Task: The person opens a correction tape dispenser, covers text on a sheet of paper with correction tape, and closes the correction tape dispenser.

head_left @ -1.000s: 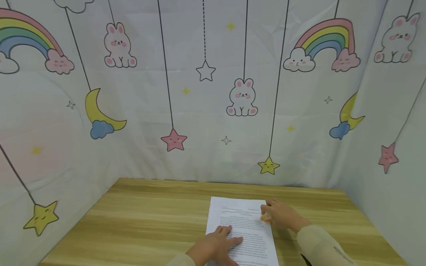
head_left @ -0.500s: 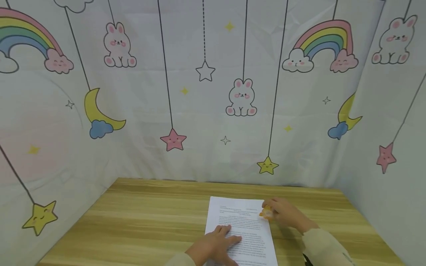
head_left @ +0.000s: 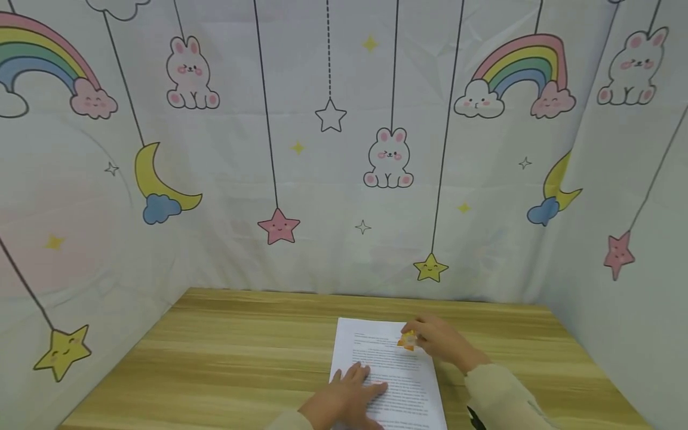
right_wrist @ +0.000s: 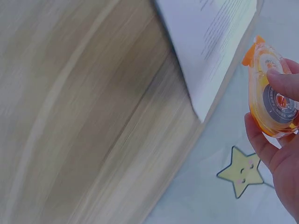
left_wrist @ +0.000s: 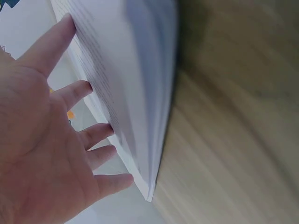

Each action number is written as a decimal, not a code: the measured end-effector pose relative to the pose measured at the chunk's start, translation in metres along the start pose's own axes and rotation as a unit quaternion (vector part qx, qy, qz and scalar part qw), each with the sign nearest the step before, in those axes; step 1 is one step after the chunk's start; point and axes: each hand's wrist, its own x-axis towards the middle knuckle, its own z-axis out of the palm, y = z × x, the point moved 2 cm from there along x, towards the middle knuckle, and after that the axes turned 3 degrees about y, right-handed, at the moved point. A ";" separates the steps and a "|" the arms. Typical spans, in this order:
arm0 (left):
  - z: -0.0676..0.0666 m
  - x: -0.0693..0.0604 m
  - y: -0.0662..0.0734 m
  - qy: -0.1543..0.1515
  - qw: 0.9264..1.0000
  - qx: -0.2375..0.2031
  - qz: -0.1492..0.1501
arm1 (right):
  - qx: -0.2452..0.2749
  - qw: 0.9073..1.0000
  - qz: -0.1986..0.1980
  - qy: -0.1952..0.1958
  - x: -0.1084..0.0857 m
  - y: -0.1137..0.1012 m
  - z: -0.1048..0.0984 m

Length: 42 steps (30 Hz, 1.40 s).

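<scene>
A stack of white printed sheets [head_left: 387,365] lies on the table, its layered edge showing in the left wrist view. My left hand [head_left: 348,397] rests on the lower left part of the top sheet, fingers spread. Near the sheet's upper right, my right hand [head_left: 443,341] holds an orange correction tape dispenser [head_left: 407,340]. In the right wrist view, thumb and fingers grip the clear casing of the correction tape [right_wrist: 266,100], with dark reel and orange tip visible. That tip appears raised off the paper; the head view does not show the gap clearly.
The wood-grain table [head_left: 242,346] spreads around the stack. A white cloth backdrop [head_left: 333,257] printed with rabbits, stars and rainbows closes off the back and both sides. A small dark item [head_left: 475,418] shows beside the right sleeve.
My right hand, with the correction tape, has moved left over the upper part of the sheet from its right edge. The left hand stays in place on the paper.
</scene>
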 end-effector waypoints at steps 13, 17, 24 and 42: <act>0.001 -0.003 0.001 0.015 1.000 0.011 0.025 | 0.025 0.999 -0.026 -0.017 0.025 -0.032 0.025; 0.001 -0.002 0.001 0.017 0.999 0.013 0.030 | 0.024 0.999 -0.038 -0.011 0.029 -0.038 0.033; 0.001 -0.001 0.003 0.036 0.999 0.022 0.028 | -0.001 0.999 -0.035 -0.022 0.034 -0.044 0.037; 0.004 0.002 -0.002 0.027 0.999 0.028 0.022 | -0.026 0.999 -0.017 -0.041 0.038 -0.041 0.045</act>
